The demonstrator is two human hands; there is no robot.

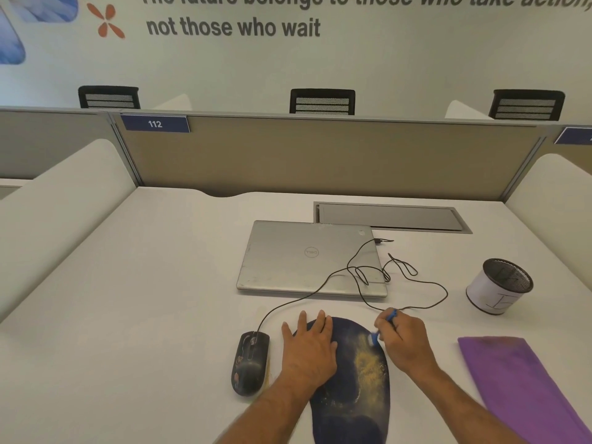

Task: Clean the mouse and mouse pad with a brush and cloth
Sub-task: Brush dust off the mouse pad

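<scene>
A dark blue mouse pad [355,389] lies on the white desk near its front edge, with yellowish dust spread over its right half. My left hand [309,342] rests flat on the pad's upper left part, fingers apart. My right hand [405,341] grips a small blue brush [382,328], whose white bristles touch the pad's upper right area. A black wired mouse [250,363], speckled with dirt, sits just left of the pad. A purple cloth [525,389] lies flat on the desk to the right.
A shut silver laptop [307,257] lies behind the pad, with the mouse cable [400,277] looped across it. A mesh pen cup [499,285] stands at the right. A cable hatch [390,217] and a divider panel [320,155] are farther back.
</scene>
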